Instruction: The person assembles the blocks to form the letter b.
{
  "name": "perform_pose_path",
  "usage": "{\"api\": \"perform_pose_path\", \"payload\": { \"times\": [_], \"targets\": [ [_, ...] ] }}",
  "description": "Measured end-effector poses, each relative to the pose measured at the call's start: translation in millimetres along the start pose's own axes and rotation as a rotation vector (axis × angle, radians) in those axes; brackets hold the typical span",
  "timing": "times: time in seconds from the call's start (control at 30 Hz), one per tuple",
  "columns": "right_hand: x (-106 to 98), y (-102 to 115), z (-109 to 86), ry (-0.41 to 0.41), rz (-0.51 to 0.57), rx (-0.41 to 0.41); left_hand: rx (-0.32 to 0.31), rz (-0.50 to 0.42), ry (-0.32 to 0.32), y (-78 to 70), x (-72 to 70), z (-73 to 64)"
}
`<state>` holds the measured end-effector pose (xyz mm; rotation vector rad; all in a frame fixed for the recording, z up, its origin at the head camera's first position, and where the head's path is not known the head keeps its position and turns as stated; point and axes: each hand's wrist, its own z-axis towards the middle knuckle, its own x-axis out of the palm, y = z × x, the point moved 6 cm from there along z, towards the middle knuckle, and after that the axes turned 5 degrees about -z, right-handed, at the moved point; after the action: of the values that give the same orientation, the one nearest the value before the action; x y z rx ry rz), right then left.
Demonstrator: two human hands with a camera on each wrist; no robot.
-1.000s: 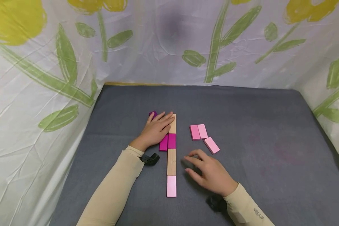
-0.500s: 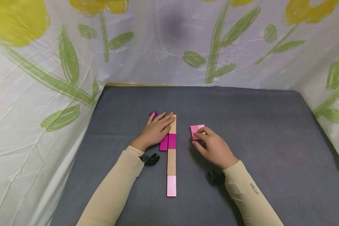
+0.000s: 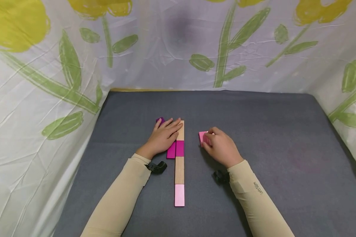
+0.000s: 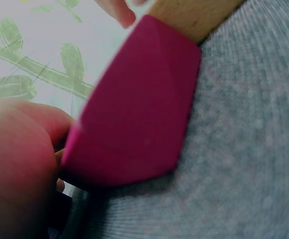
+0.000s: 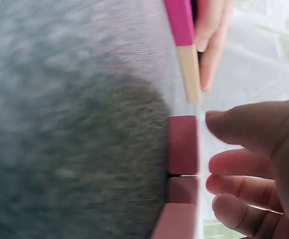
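My left hand (image 3: 163,136) lies with fingers spread over magenta blocks and a pale wooden block (image 3: 181,134) at the far end of a row. Below it in that row come a magenta block (image 3: 180,148), a wooden block (image 3: 179,169) and a light pink block (image 3: 179,195). Beside the row, a longer magenta block (image 3: 171,152) is partly under this hand, and a purple corner (image 3: 160,119) shows past the fingers. My right hand (image 3: 222,148) hovers over a few loose pink blocks (image 3: 203,138); in the right wrist view its thumb and fingers (image 5: 234,191) are apart, just off them.
Dark grey cloth (image 3: 270,131) covers the table. White sheeting (image 3: 157,49) painted with yellow flowers and green leaves hangs behind it and at both sides. A black wrist device (image 3: 156,167) sits by the left sleeve, another (image 3: 221,176) by the right.
My right hand has moved away from me, up the table, from beside the row to over the pink blocks, covering most of them. The left hand stays in place.
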<state>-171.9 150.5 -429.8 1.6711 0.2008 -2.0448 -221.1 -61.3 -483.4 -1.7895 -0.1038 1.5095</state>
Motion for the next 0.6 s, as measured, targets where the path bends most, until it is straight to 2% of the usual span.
{"api": "perform_pose_path", "payload": {
  "times": [0.3, 0.47, 0.6],
  "targets": [
    [5.9, 1.1, -2.0, 0.028, -0.096, 0.021, 0.004, 0.008, -0.004, -0.1, 0.1, 0.2],
    [6.1, 4.5, -3.3, 0.040, -0.130, 0.008, -0.001, 0.008, -0.008, -0.3, -0.1, 0.1],
    [4.1, 7.7, -4.7, 0.014, -0.134, -0.022, -0.002, 0.021, -0.006, 0.4, 1.2, 1.2]
  ]
}}
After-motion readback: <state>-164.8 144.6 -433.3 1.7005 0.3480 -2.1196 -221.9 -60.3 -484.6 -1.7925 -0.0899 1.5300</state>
